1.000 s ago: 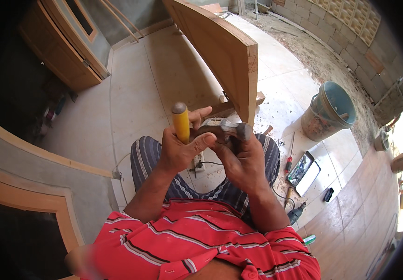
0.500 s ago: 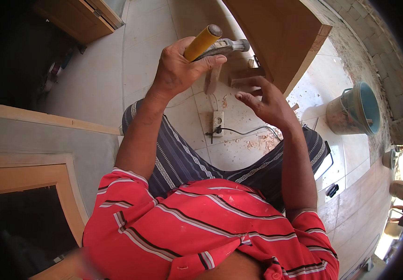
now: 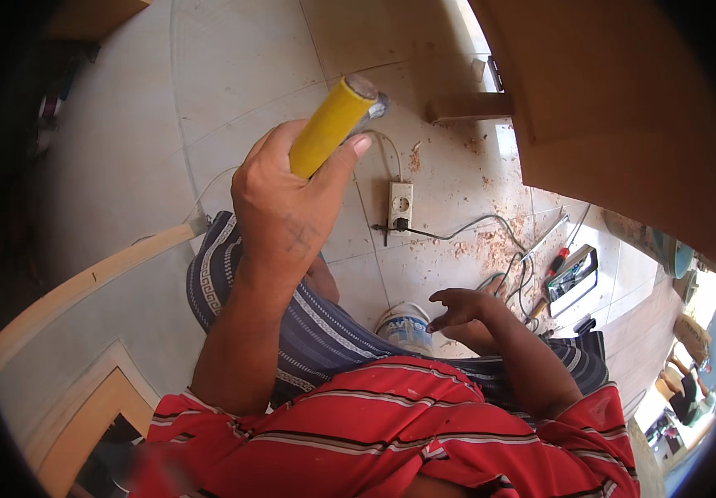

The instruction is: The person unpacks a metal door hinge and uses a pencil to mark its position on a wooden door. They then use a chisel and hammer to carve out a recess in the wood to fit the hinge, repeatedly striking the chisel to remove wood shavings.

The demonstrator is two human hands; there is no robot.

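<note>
Yellow-handled tool (image 3: 331, 129) | gripped in left hand (image 3: 283, 191), the nearer; long axis slants toward upper right | right hand (image 3: 464, 311) well apart, lower right; fingers parted, nothing visibly held; near white tub (image 3: 408, 332)

The view comes from the left one of two wide fisheye cameras worn side by side on the person's head. It looks steeply down past the chest, upright and unmirrored, so its left is the person's left. The red striped shirt (image 3: 358, 423) spans the lower edge, close to the lens, with the forearms (image 3: 246, 357) reaching up from it. The left hand (image 3: 287, 187) appears large, left of centre; the right hand (image 3: 466, 311) appears smaller and lower. Farther off, the tiled floor (image 3: 238, 75) fills the upper middle. Toward the dark rim, the wooden strip (image 3: 88, 278) at left bends.
</note>
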